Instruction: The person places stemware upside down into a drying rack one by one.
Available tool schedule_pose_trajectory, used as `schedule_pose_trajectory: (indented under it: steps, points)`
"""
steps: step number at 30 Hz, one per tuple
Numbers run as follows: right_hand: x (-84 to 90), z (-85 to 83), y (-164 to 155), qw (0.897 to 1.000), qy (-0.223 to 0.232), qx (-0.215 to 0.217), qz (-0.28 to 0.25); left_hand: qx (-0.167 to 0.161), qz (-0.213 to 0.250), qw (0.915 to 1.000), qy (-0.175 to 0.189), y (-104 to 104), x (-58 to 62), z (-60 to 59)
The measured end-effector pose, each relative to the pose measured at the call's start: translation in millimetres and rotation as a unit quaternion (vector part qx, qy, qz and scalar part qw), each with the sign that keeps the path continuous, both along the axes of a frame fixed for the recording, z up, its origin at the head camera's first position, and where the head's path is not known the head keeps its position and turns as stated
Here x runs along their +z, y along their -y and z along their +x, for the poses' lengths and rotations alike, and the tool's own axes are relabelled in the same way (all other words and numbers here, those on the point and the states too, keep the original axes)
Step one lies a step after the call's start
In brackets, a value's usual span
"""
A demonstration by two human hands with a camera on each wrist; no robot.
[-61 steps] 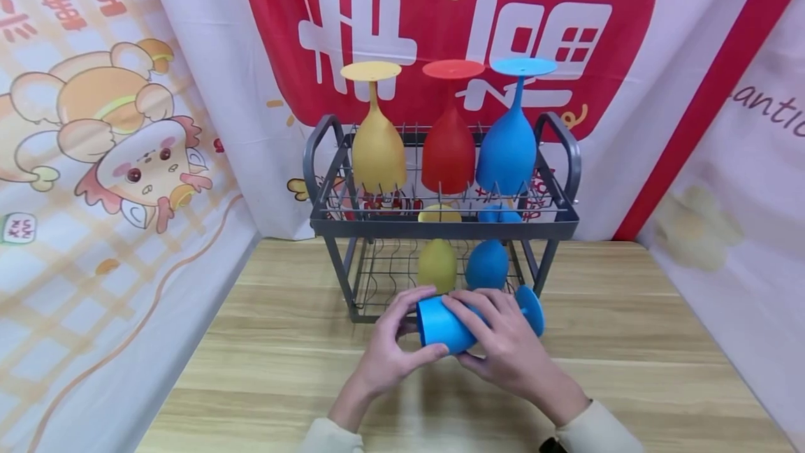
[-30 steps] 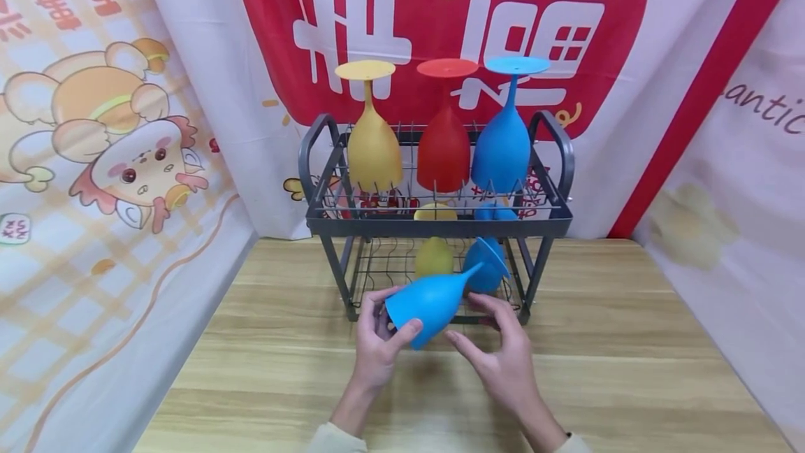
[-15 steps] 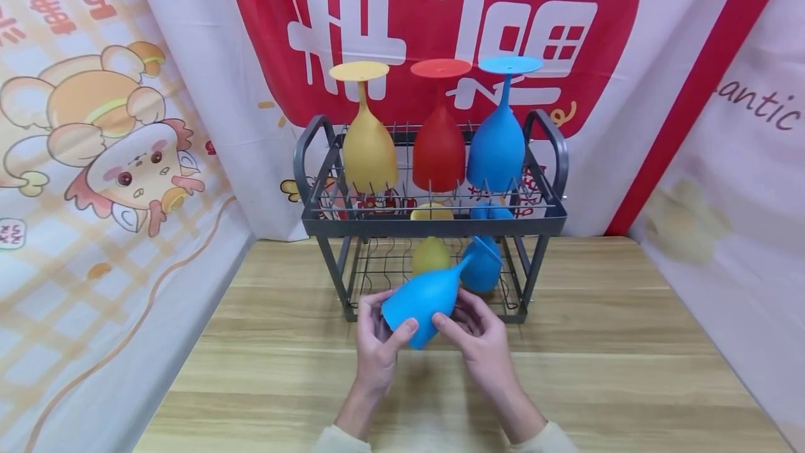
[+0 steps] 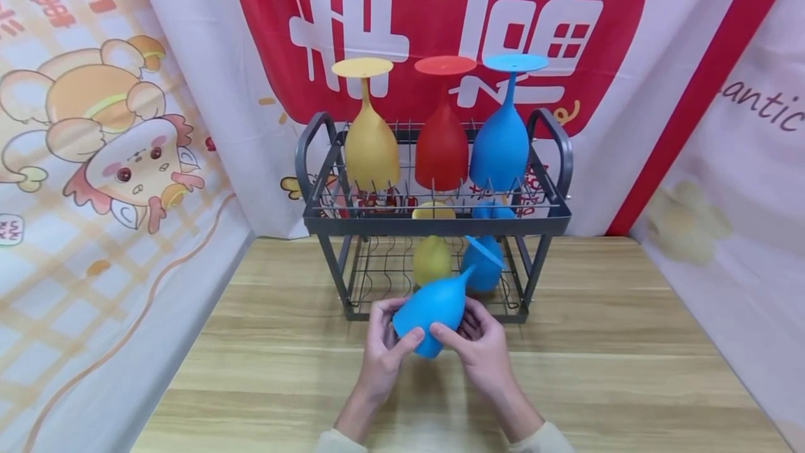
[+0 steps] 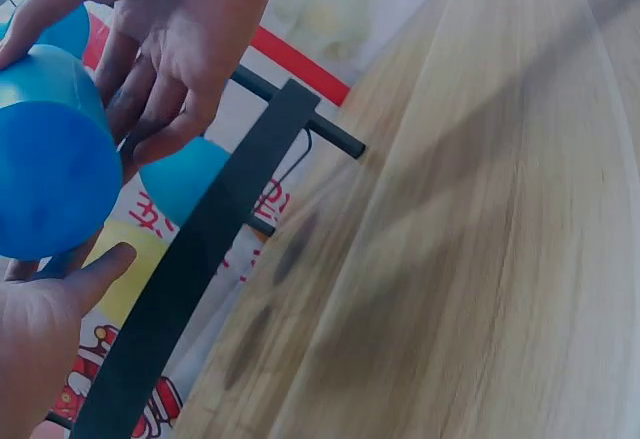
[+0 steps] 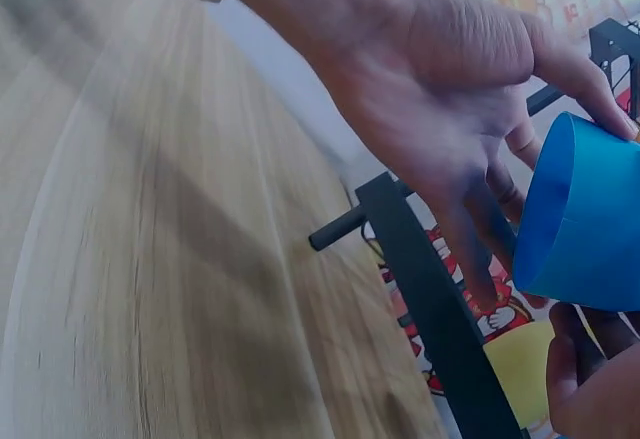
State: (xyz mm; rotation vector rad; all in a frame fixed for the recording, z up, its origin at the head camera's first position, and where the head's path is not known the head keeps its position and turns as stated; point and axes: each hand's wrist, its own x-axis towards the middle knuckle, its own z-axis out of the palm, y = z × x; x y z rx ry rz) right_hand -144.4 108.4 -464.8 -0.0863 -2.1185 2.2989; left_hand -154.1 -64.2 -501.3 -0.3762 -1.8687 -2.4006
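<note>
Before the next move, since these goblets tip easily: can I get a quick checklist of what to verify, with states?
1. Both hands on the held blue goblet: left hand and right hand grip its bowl: ok.
2. Goblet upside down like the rest: tilted, foot toward the rack: not ok.
3. Free spot on lower shelf: left part bare: ok.
4. Top row upright: ok.
5. Foot clears the rack's front bar: cannot tell.

Both forearms are reaching forward, converging in front of the person. The left hand (image 4: 383, 341) is curling inward with its thumb pressing from below, while the right hand (image 4: 481, 344) is cupping from the opposite side, fingers bent, thumb pointing toward the left hand.
</note>
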Motion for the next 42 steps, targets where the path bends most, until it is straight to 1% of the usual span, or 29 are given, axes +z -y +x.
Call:
schedule_pose_trajectory:
  steps: [2, 4, 6, 7, 8, 10, 12, 14, 15, 16, 18, 20, 21, 23, 25, 28, 32, 36, 42]
  points:
    - [-2.1, -1.3, -3, 1.000, -0.006, 0.001, 0.002, -0.004, -0.010, 0.9999, -0.006, 2, -2.2, -1.6]
    - [-4.3, -2.7, -6, 1.000, -0.016, -0.003, 0.013, -0.003, -0.008, 0.9998, -0.018, 6, -4.2, -3.6]
    - [-6.4, -4.4, -9, 0.999, -0.026, -0.010, 0.031, 0.014, 0.001, 0.9994, -0.031, 10, -5.5, -5.9]
    - [-7.8, -5.6, -10, 0.998, -0.030, -0.014, 0.043, 0.029, 0.005, 0.9989, -0.035, 13, -6.0, -7.0]
    - [-9.3, -7.1, -11, 0.997, -0.036, -0.016, 0.060, 0.048, 0.010, 0.9980, -0.040, 17, -6.5, -8.6]
    - [-11.8, -10.4, -13, 0.995, -0.045, -0.016, 0.090, 0.102, 0.014, 0.9938, -0.041, 25, -7.7, -11.8]
    - [-13.2, -13.5, -13, 0.992, -0.053, -0.013, 0.114, 0.161, 0.013, 0.9864, -0.032, 33, -9.1, -15.8]
    - [-13.9, -16.6, -11, 0.988, -0.063, -0.011, 0.138, 0.220, 0.001, 0.9754, -0.012, 44, -9.8, -19.4]
    - [-13.7, -17.7, -10, 0.987, -0.068, -0.012, 0.147, 0.245, -0.009, 0.9696, 0.004, 48, -10.5, -21.0]
    - [-13.5, -18.7, -9, 0.985, -0.072, -0.012, 0.155, 0.263, -0.022, 0.9644, 0.021, 52, -10.8, -22.9]
    - [-13.5, -20.7, -6, 0.981, -0.086, -0.013, 0.172, 0.283, -0.048, 0.9562, 0.056, 58, -12.7, -26.8]
    - [-13.9, -22.9, -2, 0.976, -0.105, -0.012, 0.189, 0.283, -0.079, 0.9518, 0.088, 64, -15.3, -30.7]
    - [-13.9, -23.9, 1, 0.974, -0.115, -0.009, 0.194, 0.276, -0.089, 0.9517, 0.099, 66, -16.5, -33.1]
    - [-13.5, -26.6, 8, 0.968, -0.139, -0.002, 0.207, 0.255, -0.108, 0.9534, 0.119, 70, -19.0, -37.5]
    - [-12.7, -30.1, 15, 0.963, -0.160, 0.006, 0.216, 0.228, -0.118, 0.9573, 0.133, 72, -21.8, -42.4]
    - [-11.2, -36.7, 26, 0.954, -0.184, 0.017, 0.237, 0.199, -0.121, 0.9614, 0.146, 75, -25.2, -48.7]
    - [-10.8, -47.8, 41, 0.947, -0.193, 0.023, 0.257, 0.187, -0.130, 0.9628, 0.145, 78, -27.5, -53.9]
    - [-14.6, -61.1, 56, 0.948, -0.190, 0.032, 0.252, 0.191, -0.151, 0.9604, 0.135, 79, -30.4, -55.3]
    - [-24.7, -77.7, 78, 0.952, -0.173, 0.027, 0.251, 0.200, -0.152, 0.9589, 0.133, 79, -32.5, -52.8]
